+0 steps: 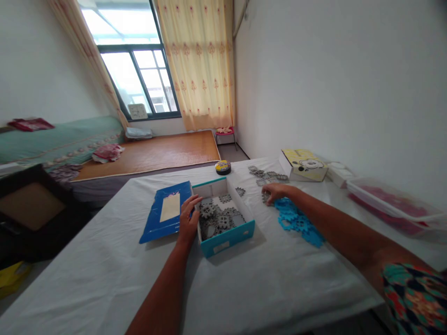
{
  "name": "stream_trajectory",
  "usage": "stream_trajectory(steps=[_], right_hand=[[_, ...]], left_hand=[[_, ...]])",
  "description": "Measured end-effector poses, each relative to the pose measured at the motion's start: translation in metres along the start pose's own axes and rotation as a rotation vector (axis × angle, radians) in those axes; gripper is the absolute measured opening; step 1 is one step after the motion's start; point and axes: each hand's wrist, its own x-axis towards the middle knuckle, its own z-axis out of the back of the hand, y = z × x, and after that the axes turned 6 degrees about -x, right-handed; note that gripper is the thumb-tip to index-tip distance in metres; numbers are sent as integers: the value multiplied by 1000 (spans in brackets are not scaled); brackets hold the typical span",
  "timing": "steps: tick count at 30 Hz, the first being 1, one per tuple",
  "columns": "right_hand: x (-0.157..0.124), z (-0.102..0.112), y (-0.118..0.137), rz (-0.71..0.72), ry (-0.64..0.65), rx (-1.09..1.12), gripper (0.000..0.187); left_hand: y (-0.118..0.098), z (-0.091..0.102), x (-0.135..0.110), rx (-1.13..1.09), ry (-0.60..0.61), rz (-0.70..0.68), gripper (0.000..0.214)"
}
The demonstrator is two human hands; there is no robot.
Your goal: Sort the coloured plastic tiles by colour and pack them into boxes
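A box [228,245] with blue-green outer walls stands open on the table, holding many grey gear-shaped plastic pieces [223,221]. My left hand [189,216] grips the box's left wall, its fingers curled over the rim beside the blue lid [164,209]. To the right of the box, my right hand [274,190] is closed with its fingertips on a grey gear-shaped piece [267,198]. Bright blue gear-shaped pieces [296,221] lie in a heap under my right forearm. More grey pieces [267,176] are spread beyond that hand, and one sits just outside the box's right wall.
A round yellow-and-black tin [223,167] stands near the table's far edge. Along the wall are a yellow cartoon box [303,165], a white object [338,173] and a clear plastic container [394,204] with pink contents. A white cloth [244,288] covers the table.
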Motion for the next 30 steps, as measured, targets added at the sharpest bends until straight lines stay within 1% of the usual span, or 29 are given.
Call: stream_trajectory(steps=[2,4,5,6,8,9,10,11,12,13,14,15,16,17,18,19,21,23,25,27,30], right_hand=[[1,-4,5,-10,-98,52,38],[3,1,23,1,-205,133,31],[4,4,36,45,-258,209,33],[4,9,50,122,-294,302,38],[6,17,79,346,-334,489,48],[8,21,89,444,-353,541,52],[11,25,94,495,-388,550,55],[15,29,92,487,-447,530,55],[20,32,84,417,-524,487,53],[25,35,70,295,-602,424,52],[31,37,52,141,-654,344,52],[36,38,30,-20,-664,252,55],[40,37,8,-162,-622,164,61],[44,34,-12,-271,-548,95,69],[48,30,-30,-349,-465,46,77],[51,25,-44,-398,-385,19,84],[56,12,-60,-435,-285,6,89],[61,-1,-61,-433,-245,14,89],[64,-8,-57,-409,-223,22,87],[63,-8,-55,-369,-224,27,83],[54,4,-66,-345,-276,30,81]], left_hand=[[-1,1,0,3,4,-1,39],[-1,1,0,5,5,4,39],[-1,1,0,7,7,9,39],[-1,1,1,8,11,14,39],[-1,2,0,7,20,24,40],[-1,2,0,6,23,28,40],[-1,2,0,4,26,31,40],[0,3,0,2,27,34,39],[0,3,-1,1,26,36,39],[0,3,-1,1,26,39,39],[0,3,-1,2,28,40,39],[0,4,-1,4,32,40,39],[0,4,-1,7,35,40,39],[-1,4,-1,11,39,40,39],[-1,4,-1,16,42,40,39],[-2,5,-1,20,42,38,38],[-3,5,-1,26,44,35,38],[-3,5,-1,29,47,33,38],[-3,6,-1,31,50,35,38],[-3,6,-1,31,50,40,38],[-2,5,-1,27,51,42,37]])
